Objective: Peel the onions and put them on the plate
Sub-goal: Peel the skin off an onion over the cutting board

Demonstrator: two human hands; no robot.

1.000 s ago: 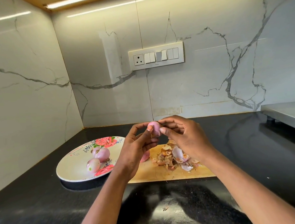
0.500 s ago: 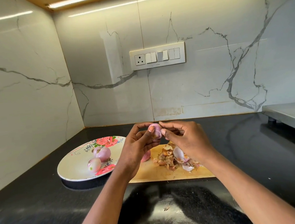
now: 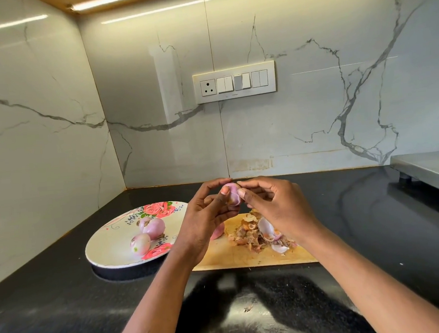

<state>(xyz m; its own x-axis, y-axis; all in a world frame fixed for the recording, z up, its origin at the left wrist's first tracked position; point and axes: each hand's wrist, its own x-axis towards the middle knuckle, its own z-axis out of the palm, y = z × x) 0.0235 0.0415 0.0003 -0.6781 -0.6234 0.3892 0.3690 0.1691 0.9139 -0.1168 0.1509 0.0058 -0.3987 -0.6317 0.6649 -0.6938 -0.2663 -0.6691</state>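
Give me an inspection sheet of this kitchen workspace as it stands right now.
Surface: black countertop, glossy, with a cutting board on it.
Job's things: two peeled onions lie on the flowered plate; another onion is held up between both hands; a pink piece shows on the board behind the left hand.
Clutter: pile of onion skins on the board; a small scrap on the counter.
Hands: left hand and right hand both pinch the held onion.
Cables: nothing seen.
Surroundings: marble walls, a switch panel, a metal shelf at right.
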